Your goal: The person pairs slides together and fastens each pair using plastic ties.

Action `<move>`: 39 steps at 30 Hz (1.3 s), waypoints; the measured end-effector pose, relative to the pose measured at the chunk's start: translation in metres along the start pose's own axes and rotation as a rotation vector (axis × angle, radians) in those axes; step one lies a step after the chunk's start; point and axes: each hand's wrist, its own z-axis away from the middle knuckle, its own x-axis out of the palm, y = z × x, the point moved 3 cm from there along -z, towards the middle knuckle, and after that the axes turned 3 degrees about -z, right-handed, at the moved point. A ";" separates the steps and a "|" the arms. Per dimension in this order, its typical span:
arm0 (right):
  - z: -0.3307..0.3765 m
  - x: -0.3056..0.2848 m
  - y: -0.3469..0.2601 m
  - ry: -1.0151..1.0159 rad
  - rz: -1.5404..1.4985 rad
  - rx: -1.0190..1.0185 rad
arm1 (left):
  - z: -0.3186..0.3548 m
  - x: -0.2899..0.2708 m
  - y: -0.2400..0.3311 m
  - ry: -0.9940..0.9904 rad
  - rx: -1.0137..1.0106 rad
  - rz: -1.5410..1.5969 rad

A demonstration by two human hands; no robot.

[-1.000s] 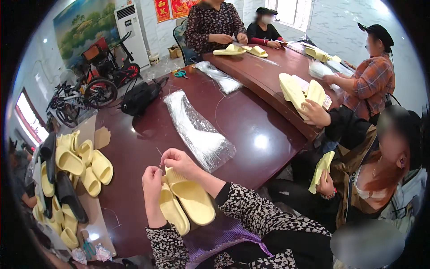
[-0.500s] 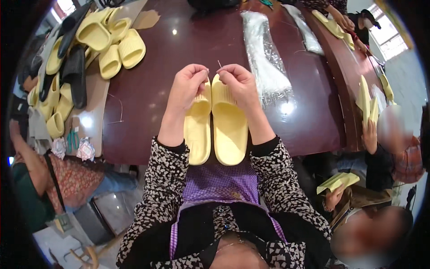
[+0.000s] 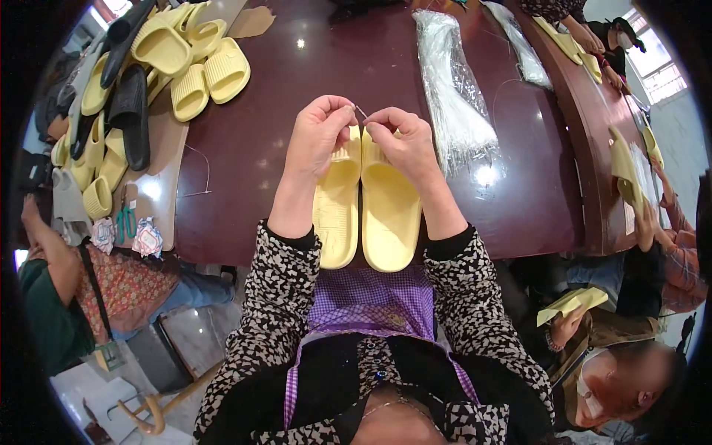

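Observation:
A pair of pale yellow slide slippers lies side by side before me at the table's front edge: the left slipper (image 3: 337, 230) and the right slipper (image 3: 391, 219), toes pointing away. Over their ribbed toe straps, my left hand (image 3: 320, 137) and my right hand (image 3: 404, 144) are held close together, fingers pinched. Between the fingertips a short length of a thin whitish plastic string (image 3: 361, 112) shows, held from both sides. The rest of it is hidden by the fingers, so I cannot tell whether it passes through the slippers.
Clear bags of white strings (image 3: 454, 96) lie right of my hands on the dark red table (image 3: 259, 185). A loose string (image 3: 208, 174) lies at left. Yellow and black slippers (image 3: 159, 48) are heaped far left, near green-handled scissors (image 3: 126, 221). Co-workers handle slippers at right.
My fingertips have come closer together, and the string now spans between both pinches rather than sticking up from the right one. The whole view has shifted slightly.

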 end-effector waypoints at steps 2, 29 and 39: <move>-0.001 0.001 0.001 -0.003 0.017 -0.010 | 0.000 0.000 0.000 0.007 0.000 -0.005; -0.001 0.003 0.000 0.034 0.025 0.018 | 0.001 0.000 0.001 0.046 0.004 -0.055; -0.002 0.001 -0.005 0.066 0.088 -0.103 | 0.001 -0.001 0.001 0.025 -0.026 -0.101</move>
